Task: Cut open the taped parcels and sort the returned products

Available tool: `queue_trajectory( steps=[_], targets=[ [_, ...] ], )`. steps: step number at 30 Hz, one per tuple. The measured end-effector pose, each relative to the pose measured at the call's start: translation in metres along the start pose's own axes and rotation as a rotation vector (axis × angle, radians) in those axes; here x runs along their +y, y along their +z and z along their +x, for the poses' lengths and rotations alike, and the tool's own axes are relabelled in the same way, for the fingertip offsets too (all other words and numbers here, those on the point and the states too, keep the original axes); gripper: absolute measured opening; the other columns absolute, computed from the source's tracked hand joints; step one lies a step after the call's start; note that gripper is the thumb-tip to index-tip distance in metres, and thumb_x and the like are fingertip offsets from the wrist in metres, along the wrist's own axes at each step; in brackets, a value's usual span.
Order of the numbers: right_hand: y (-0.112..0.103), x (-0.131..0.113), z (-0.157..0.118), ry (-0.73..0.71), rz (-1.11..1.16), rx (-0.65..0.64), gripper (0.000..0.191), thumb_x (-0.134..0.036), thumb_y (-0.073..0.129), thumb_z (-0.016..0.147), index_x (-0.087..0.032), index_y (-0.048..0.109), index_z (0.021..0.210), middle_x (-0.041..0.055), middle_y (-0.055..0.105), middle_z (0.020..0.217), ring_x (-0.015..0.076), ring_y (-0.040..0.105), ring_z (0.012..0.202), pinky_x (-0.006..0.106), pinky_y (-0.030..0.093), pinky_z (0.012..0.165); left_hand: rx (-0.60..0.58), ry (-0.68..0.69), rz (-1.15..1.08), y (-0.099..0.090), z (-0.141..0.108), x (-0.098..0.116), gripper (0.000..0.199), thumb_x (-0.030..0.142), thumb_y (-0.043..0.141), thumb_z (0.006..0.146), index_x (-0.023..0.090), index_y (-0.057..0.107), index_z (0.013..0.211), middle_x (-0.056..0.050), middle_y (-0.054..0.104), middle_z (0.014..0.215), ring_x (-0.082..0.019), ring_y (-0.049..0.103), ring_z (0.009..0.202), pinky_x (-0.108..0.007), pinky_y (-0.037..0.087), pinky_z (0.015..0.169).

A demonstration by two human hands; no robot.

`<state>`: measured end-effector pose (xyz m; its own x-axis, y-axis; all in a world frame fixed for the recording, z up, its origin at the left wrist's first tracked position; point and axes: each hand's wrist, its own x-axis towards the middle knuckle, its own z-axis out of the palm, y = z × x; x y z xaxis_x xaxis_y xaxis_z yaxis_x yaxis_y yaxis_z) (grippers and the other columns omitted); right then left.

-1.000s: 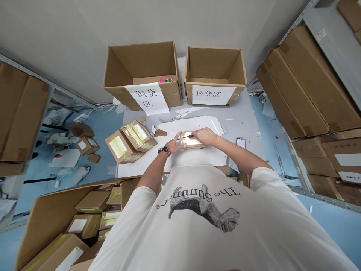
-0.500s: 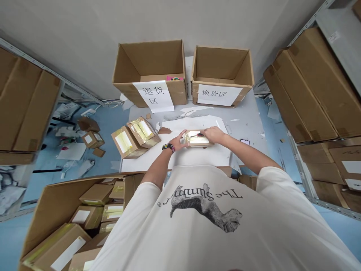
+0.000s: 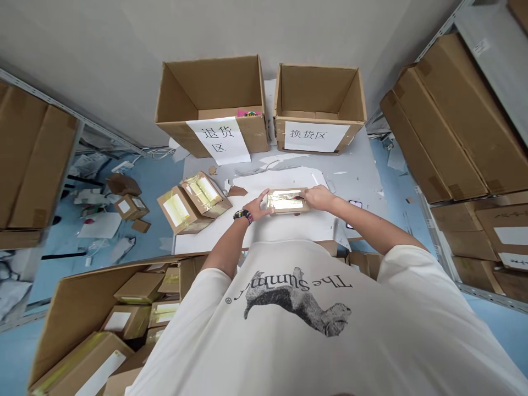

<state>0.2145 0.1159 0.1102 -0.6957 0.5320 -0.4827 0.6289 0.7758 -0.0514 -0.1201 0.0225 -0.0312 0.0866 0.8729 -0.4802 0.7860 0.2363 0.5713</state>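
Small taped-up cardboard parcel [image 3: 287,201] lying flat on a white sheet [image 3: 280,181] on the worktop [image 3: 355,159]. Left hand [image 3: 258,206] has its grip spread open against the near edge; right hand [image 3: 319,197] is on the far end, maybe pinching something dark, can't tell. Looks light and stiff but slick with tape, so I'd take it by the cardboard sides.

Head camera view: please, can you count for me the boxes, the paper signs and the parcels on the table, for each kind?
Open cardboard boxes: 2
Paper signs on those boxes: 2
Taped parcel between the left hand and right hand: 1
Other taped parcels: 2
Total: 7
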Motion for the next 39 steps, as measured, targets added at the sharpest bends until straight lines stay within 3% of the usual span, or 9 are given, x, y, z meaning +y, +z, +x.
queue_trajectory(
  steps=[6, 15, 22, 26, 28, 31, 35, 37, 39],
  targets=[
    [0.01, 0.022, -0.011, 0.058, -0.01, -0.06, 0.05, -0.015, 0.052, 0.111, -0.02, 0.074, 0.156, 0.0215, 0.086, 0.133, 0.0353, 0.083, 0.124, 0.04, 0.052, 0.099, 0.008, -0.016, 0.042, 0.0, 0.001, 0.002, 0.13, 0.088, 0.082, 0.086, 0.041, 0.023, 0.192, -0.016, 0.07, 0.165, -0.047, 0.069, 0.15, -0.056, 0.055, 0.119],
    [0.022, 0.054, -0.052, 0.137, -0.003, -0.081, 0.051, -0.016, 0.045, 0.111, -0.022, 0.071, 0.154, 0.0229, 0.084, 0.133, 0.0357, 0.081, 0.121, 0.042, 0.049, 0.095, 0.023, 0.013, 0.052, 0.003, 0.003, -0.004, 0.129, 0.085, 0.081, 0.088, 0.042, 0.019, 0.193, -0.014, 0.069, 0.167, -0.044, 0.067, 0.154, -0.055, 0.054, 0.123],
    [0.024, 0.064, -0.06, 0.124, -0.048, -0.093, 0.051, -0.011, 0.043, 0.113, -0.019, 0.069, 0.156, 0.025, 0.083, 0.132, 0.0365, 0.081, 0.122, 0.044, 0.045, 0.097, 0.022, 0.005, 0.069, -0.001, 0.001, -0.004, 0.13, 0.085, 0.08, 0.088, 0.04, 0.018, 0.193, -0.015, 0.073, 0.162, -0.044, 0.069, 0.151, -0.053, 0.055, 0.121],
    [0.034, 0.081, -0.078, 0.231, -0.046, -0.155, 0.043, -0.012, 0.047, 0.112, -0.018, 0.078, 0.142, 0.0265, 0.084, 0.126, 0.0377, 0.08, 0.123, 0.047, 0.045, 0.101, -0.001, 0.003, 0.07, -0.006, -0.003, -0.003, 0.132, 0.083, 0.081, 0.088, 0.038, 0.015, 0.194, -0.016, 0.071, 0.164, -0.044, 0.069, 0.15, -0.054, 0.055, 0.121],
    [0.043, 0.087, -0.092, 0.276, 0.001, -0.143, 0.045, -0.014, 0.047, 0.113, -0.019, 0.075, 0.148, 0.0256, 0.083, 0.126, 0.0366, 0.081, 0.119, 0.046, 0.046, 0.099, -0.011, 0.015, 0.069, -0.008, -0.005, 0.0, 0.129, 0.081, 0.08, 0.091, 0.037, 0.015, 0.194, -0.015, 0.071, 0.164, -0.044, 0.068, 0.151, -0.055, 0.054, 0.122],
    [0.059, 0.082, -0.105, 0.349, 0.108, -0.041, 0.051, -0.017, 0.044, 0.114, -0.019, 0.066, 0.16, 0.0241, 0.082, 0.136, 0.0355, 0.081, 0.115, 0.044, 0.049, 0.098, 0.014, 0.023, 0.151, -0.01, -0.007, 0.013, 0.122, 0.074, 0.078, 0.093, 0.032, 0.023, 0.193, -0.018, 0.066, 0.169, -0.048, 0.056, 0.162, -0.06, 0.048, 0.13],
    [0.082, 0.059, -0.095, 0.449, 0.329, 0.088, 0.05, -0.025, 0.046, 0.116, -0.023, 0.065, 0.162, 0.0184, 0.082, 0.144, 0.0348, 0.081, 0.114, 0.041, 0.054, 0.097, 0.199, 0.079, 0.403, -0.004, -0.013, 0.055, 0.101, 0.055, 0.08, 0.094, 0.03, 0.043, 0.185, -0.015, 0.043, 0.19, -0.051, 0.029, 0.177, -0.073, 0.022, 0.143],
    [0.095, 0.047, -0.083, 0.471, 0.463, 0.17, 0.05, -0.028, 0.048, 0.115, -0.024, 0.066, 0.162, 0.0161, 0.084, 0.141, 0.035, 0.081, 0.113, 0.04, 0.056, 0.095, 0.206, 0.223, 0.441, 0.007, -0.015, 0.08, 0.085, 0.041, 0.075, 0.097, 0.029, 0.052, 0.178, -0.013, 0.049, 0.186, -0.045, 0.039, 0.172, -0.068, 0.019, 0.146],
    [0.106, 0.037, -0.069, 0.487, 0.594, 0.265, 0.051, -0.03, 0.047, 0.114, -0.023, 0.068, 0.16, 0.0149, 0.086, 0.132, 0.035, 0.081, 0.111, 0.039, 0.058, 0.093, 0.127, 0.366, 0.417, 0.022, -0.013, 0.102, 0.073, 0.034, 0.07, 0.1, 0.027, 0.059, 0.172, -0.014, 0.061, 0.174, -0.04, 0.052, 0.162, -0.061, 0.026, 0.145]
  ],
)
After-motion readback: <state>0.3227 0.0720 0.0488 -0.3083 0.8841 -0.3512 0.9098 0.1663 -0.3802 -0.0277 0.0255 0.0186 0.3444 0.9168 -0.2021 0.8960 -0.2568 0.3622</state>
